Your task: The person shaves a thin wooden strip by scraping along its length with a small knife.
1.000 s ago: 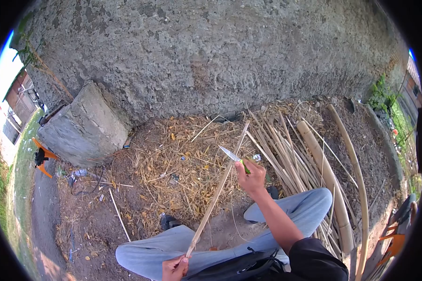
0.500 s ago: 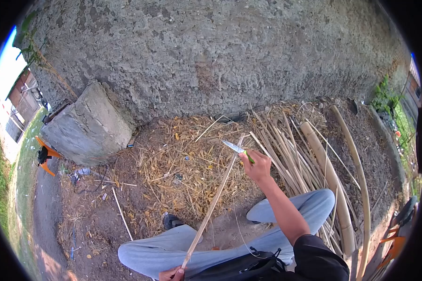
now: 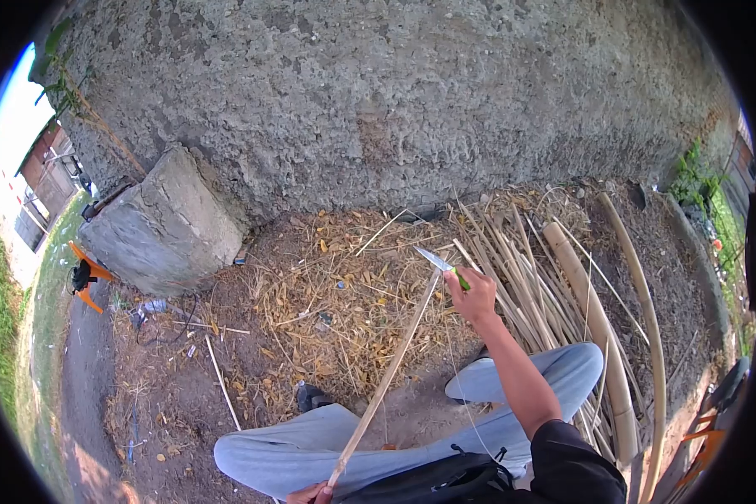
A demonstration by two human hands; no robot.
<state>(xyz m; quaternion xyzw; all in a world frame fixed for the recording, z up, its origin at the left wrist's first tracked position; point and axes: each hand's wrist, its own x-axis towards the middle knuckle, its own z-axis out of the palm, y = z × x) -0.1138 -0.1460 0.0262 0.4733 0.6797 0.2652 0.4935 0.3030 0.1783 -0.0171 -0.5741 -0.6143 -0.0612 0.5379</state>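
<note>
My right hand point(image 3: 476, 296) is closed around the green handle of a knife point(image 3: 437, 259). The blade points up and to the left, at the far tip of a long bamboo strip point(image 3: 386, 380); whether it touches the strip I cannot tell. Down at the bottom edge, my left hand point(image 3: 311, 494) pinches the near end of that strip, and part of this hand is cut off by the frame. The strip slants up from my lap, over my grey trousers point(image 3: 294, 449).
Several split bamboo strips point(image 3: 521, 281) lie piled to the right, beside a thick bamboo pole point(image 3: 592, 328) and a curved pole point(image 3: 643, 311). A concrete block point(image 3: 164, 231) stands at left against the rough wall point(image 3: 378, 101). Dry leaves and shavings point(image 3: 311, 311) cover the ground.
My right hand and the knife have shifted slightly right and down, and the blade now lies at the strip's tip. The strip's upper end has dropped a little; my left hand keeps its hold.
</note>
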